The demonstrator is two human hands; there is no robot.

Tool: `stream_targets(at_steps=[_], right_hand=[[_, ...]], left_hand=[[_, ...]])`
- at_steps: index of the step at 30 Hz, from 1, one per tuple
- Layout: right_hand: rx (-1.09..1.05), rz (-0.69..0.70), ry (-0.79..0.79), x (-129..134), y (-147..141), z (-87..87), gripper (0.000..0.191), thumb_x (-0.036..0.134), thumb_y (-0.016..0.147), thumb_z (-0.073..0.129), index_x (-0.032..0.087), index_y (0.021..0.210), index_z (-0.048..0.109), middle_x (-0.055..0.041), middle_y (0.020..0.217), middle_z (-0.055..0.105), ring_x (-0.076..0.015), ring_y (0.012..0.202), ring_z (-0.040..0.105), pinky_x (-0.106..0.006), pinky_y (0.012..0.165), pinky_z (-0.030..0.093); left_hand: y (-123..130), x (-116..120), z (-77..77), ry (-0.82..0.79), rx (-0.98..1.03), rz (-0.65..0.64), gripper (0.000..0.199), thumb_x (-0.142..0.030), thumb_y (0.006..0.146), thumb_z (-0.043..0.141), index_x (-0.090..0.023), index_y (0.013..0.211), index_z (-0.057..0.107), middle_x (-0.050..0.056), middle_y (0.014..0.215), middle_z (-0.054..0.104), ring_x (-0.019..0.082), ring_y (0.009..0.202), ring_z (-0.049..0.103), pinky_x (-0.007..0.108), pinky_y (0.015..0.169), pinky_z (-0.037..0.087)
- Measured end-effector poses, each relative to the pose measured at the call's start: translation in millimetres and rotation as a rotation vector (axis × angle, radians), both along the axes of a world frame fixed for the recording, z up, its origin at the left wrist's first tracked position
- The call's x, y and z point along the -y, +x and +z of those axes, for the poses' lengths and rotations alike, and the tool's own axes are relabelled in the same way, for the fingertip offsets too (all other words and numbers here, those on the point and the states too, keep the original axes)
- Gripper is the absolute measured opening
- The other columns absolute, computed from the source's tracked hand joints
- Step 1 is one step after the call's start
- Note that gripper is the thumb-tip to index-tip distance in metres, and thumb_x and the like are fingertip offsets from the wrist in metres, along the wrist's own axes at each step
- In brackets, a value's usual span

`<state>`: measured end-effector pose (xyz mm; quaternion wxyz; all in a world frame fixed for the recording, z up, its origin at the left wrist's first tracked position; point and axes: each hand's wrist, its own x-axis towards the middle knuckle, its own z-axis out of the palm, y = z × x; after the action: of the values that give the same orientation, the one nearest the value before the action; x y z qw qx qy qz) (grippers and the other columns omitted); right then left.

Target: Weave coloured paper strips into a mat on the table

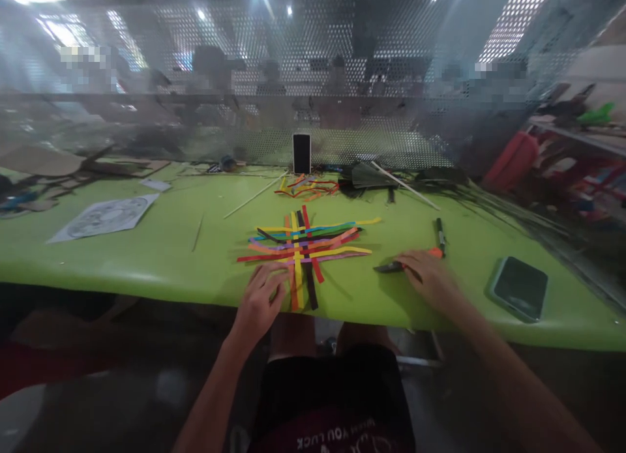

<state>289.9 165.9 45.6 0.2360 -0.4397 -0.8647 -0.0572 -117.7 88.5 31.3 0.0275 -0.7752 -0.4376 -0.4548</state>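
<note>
Several coloured strips (298,248) lie interlaced on the green tabletop, upright ones crossed by crosswise ones, with loose ends on all sides. My left hand (264,290) rests at the lower left of this weave. Its fingers are loosely bent and apart from the thumb, and the fingertips reach the orange upright strip (294,290); no strip is visibly gripped. Right of the weave, my right hand (424,274) is closed over what looks like scissors (388,267). Their dark blades point left, and orange shows beyond the knuckles. The fingers cover most of the handle.
A black marker (441,234) and a phone (521,287) lie at the right. Behind the weave are loose strips (308,189), a propped phone (302,154) and thin sticks (257,195). A printed sheet (105,217) lies left. Perforated metal mesh (274,107) borders the green table (171,270).
</note>
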Motion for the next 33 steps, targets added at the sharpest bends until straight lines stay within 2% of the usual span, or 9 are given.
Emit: stream_targets(at_steps=[4, 9, 13, 16, 20, 23, 26, 30, 33], right_hand=[[0.062, -0.077, -0.01, -6.4, 15.7, 6.8, 0.03, 0.024, 0.095, 0.048, 0.024, 0.106, 0.076, -0.0103, 0.108, 0.076, -0.0287, 0.103, 0.068, -0.048, 0.091, 0.055], [0.131, -0.203, -0.016, -20.2, 42.0, 12.6, 0.031, 0.023, 0.092, 0.047, 0.022, 0.101, 0.077, -0.011, 0.107, 0.077, -0.0307, 0.099, 0.071, -0.049, 0.085, 0.058], [0.222, -0.154, -0.126, -47.2, 45.7, 47.4, 0.035, 0.016, 0.083, 0.045, 0.022, 0.093, 0.078, -0.0111, 0.1, 0.078, -0.0312, 0.092, 0.073, -0.049, 0.081, 0.059], [0.23, -0.057, -0.152, -83.3, 6.9, 89.8, 0.037, 0.016, 0.086, 0.045, 0.024, 0.102, 0.078, -0.0095, 0.108, 0.078, -0.0287, 0.101, 0.071, -0.046, 0.09, 0.057], [0.217, 0.219, -0.248, -152.3, -104.3, 120.8, 0.035, 0.014, 0.092, 0.048, 0.02, 0.114, 0.075, -0.009, 0.119, 0.075, -0.0237, 0.107, 0.07, -0.037, 0.096, 0.053], [0.283, 0.276, -0.316, -204.9, -185.7, 108.2, 0.041, 0.004, 0.085, 0.052, 0.017, 0.117, 0.074, -0.0098, 0.13, 0.071, -0.0236, 0.118, 0.065, -0.034, 0.103, 0.048], [0.333, 0.263, -0.351, -238.4, -231.4, 82.2, 0.043, 0.001, 0.081, 0.056, 0.012, 0.119, 0.073, -0.0151, 0.129, 0.07, -0.0259, 0.113, 0.066, -0.032, 0.095, 0.05], [0.363, 0.229, -0.382, -250.1, -242.2, 60.5, 0.038, 0.001, 0.076, 0.06, 0.01, 0.11, 0.075, -0.0182, 0.119, 0.073, -0.027, 0.102, 0.068, -0.031, 0.085, 0.05], [0.354, 0.246, -0.437, -246.2, -233.6, 64.6, 0.027, 0.002, 0.073, 0.06, 0.012, 0.092, 0.077, -0.0143, 0.101, 0.077, -0.0247, 0.09, 0.069, -0.03, 0.079, 0.049]], left_hand=[[-2.6, -5.8, -12.2, 0.061, -0.013, 0.066, 0.031, 0.0, 0.096, 0.05, -0.019, 0.113, 0.067, 0.011, 0.117, 0.063, 0.025, 0.113, 0.058, 0.042, 0.094, 0.053], [4.9, -5.1, -24.4, 0.179, 0.044, 0.139, 0.026, 0.004, 0.091, 0.054, -0.017, 0.101, 0.067, 0.009, 0.101, 0.066, 0.023, 0.098, 0.063, 0.038, 0.086, 0.054], [11.1, -2.1, -24.4, 0.191, 0.079, 0.136, 0.026, 0.006, 0.089, 0.055, -0.016, 0.096, 0.067, 0.008, 0.091, 0.067, 0.02, 0.088, 0.065, 0.033, 0.079, 0.054], [12.4, -1.4, -23.6, 0.186, 0.102, 0.126, 0.026, 0.006, 0.087, 0.055, -0.016, 0.095, 0.067, 0.008, 0.087, 0.067, 0.02, 0.083, 0.064, 0.031, 0.073, 0.054], [12.7, -1.8, -25.7, 0.213, 0.111, 0.124, 0.027, 0.006, 0.085, 0.055, -0.015, 0.095, 0.068, 0.008, 0.084, 0.067, 0.02, 0.079, 0.064, 0.031, 0.071, 0.054], [12.8, -1.7, -26.4, 0.212, 0.11, 0.154, 0.027, 0.006, 0.085, 0.056, -0.016, 0.095, 0.068, 0.008, 0.083, 0.069, 0.02, 0.079, 0.064, 0.031, 0.07, 0.056], [13.4, -1.3, -23.7, 0.171, 0.1, 0.161, 0.027, 0.005, 0.085, 0.055, -0.017, 0.094, 0.067, 0.008, 0.081, 0.07, 0.019, 0.076, 0.066, 0.031, 0.069, 0.057], [15.4, -0.2, -18.3, 0.162, 0.109, 0.183, 0.027, 0.005, 0.084, 0.053, -0.016, 0.092, 0.067, 0.008, 0.079, 0.071, 0.019, 0.073, 0.067, 0.031, 0.068, 0.058], [16.0, 1.2, -18.2, 0.165, 0.117, 0.189, 0.028, 0.005, 0.085, 0.052, -0.016, 0.093, 0.068, 0.008, 0.08, 0.071, 0.019, 0.073, 0.067, 0.031, 0.067, 0.057]])
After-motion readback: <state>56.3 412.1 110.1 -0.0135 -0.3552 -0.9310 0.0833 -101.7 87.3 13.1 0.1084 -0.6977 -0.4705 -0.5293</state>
